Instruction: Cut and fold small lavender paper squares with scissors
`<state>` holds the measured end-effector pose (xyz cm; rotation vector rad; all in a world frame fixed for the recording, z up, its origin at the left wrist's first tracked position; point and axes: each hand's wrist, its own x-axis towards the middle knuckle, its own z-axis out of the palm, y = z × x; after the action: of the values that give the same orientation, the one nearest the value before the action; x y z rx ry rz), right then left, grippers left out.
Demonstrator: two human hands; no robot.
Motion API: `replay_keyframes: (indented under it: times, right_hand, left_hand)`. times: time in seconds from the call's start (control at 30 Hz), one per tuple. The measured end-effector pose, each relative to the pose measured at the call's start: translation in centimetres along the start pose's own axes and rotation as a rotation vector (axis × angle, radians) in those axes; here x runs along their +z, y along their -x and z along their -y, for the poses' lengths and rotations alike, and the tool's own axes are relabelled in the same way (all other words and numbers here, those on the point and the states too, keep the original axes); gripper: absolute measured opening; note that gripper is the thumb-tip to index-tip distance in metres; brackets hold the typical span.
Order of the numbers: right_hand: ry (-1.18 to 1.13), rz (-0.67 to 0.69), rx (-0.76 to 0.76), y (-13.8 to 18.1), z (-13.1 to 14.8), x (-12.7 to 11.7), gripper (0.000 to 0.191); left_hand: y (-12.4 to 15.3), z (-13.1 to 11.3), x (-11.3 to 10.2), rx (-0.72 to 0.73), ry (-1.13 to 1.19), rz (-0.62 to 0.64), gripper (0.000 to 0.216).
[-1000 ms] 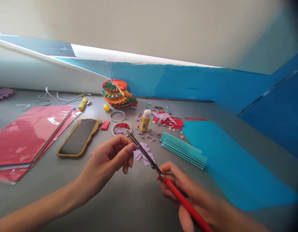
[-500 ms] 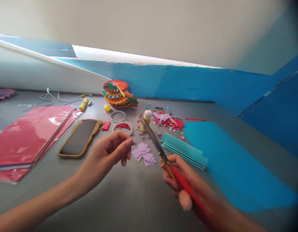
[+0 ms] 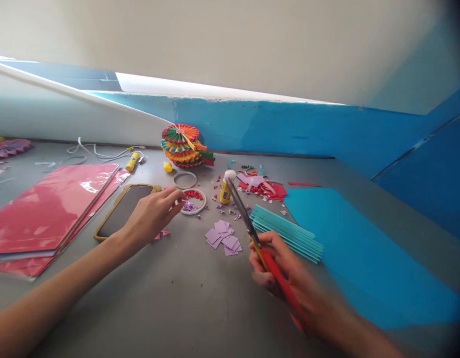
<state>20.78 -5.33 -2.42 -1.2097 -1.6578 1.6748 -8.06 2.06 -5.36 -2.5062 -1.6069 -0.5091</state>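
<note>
The left hand (image 3: pixel 151 216) reaches over the phone's edge, its fingertips (image 3: pixel 181 199) drawn together at the rim of a white tape ring (image 3: pixel 194 210) that holds purple and red paper snippets. Whether those fingertips pinch a snippet is too small to tell. A few pink scraps (image 3: pixel 161 234) lie just below the hand. The right hand (image 3: pixel 278 268) is closed around the handle of red-handled scissors (image 3: pixel 241 211), with the blades, which look shut but are blurred, pointing up toward a white-capped glue stick (image 3: pixel 225 191). Between the hands, loose lilac paper squares (image 3: pixel 224 237) lie on the grey table (image 3: pixel 177 298), with a bare second ring (image 3: pixel 185 180) above the first. To the right are pleated teal paper strips (image 3: pixel 285 233), a turquoise sheet (image 3: pixel 364 248) and a heap of red offcuts (image 3: pixel 261 186). To the left are a phone in a tan case (image 3: pixel 123 214) and red card sheets in plastic (image 3: pixel 50 209). A layered paper-fan rosette (image 3: pixel 183 146) stands against the blue wall (image 3: pixel 289 124) at upper centre.
</note>
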Motion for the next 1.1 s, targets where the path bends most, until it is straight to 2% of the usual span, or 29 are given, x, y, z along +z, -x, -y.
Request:
replay_keyframes:
  times: [0.13,0.27,0.33,0.47,0.57,0.7,0.83,0.93,1.0,1.1]
  right_hand:
    - [0.468,0.021,-0.113,-0.3,-0.3,-0.4,0.03]
    - [0.749,0.187,-0.304,-0.5,-1.2,-0.3,0.04]
    - [0.773,0.246,-0.357,-0.5,-1.5,-0.1,0.043]
    - [0.749,0.32,-0.419,-0.5,-1.8,0.2,0.04]
    - [0.766,0.344,-0.43,-0.6,-2.1,0.3,0.04]
    - [0.79,0.337,-0.438,-0.7,-2.3,0.5,0.041]
    - [0.776,0.333,-0.45,-0.7,-2.2,0.7,0.04]
    - [0.759,0.325,-0.47,-0.7,-2.0,0.8,0.042]
    - [0.743,0.322,-0.472,-0.6,-1.9,0.7,0.043]
    - [0.72,0.319,-0.454,-0.6,-2.0,0.7,0.043]
  left_hand:
    - [0.1,-0.8,-0.5,0.034,0.172,0.009,0.019]
    - [0.4,-1.8,-0.3,0.176,0.34,0.124,0.02]
    - [0.5,-1.8,-0.1,0.204,0.345,0.133,0.019]
    - [0.2,-0.9,0.4,0.185,0.206,0.031,0.019]
    - [-0.1,-0.4,0.9,0.273,0.046,-0.006,0.016]
    - [-0.2,-1.2,1.8,0.352,-0.069,0.011,0.017]
    - [-0.8,-2.7,2.7,0.328,0.043,0.0,0.015]
    - [-1.9,-2.8,2.6,0.301,0.108,-0.005,0.022]
    - [-2.9,-2.0,2.0,0.323,0.147,0.034,0.037]
    - [-3.8,0.2,0.9,0.3,0.179,0.07,0.041]
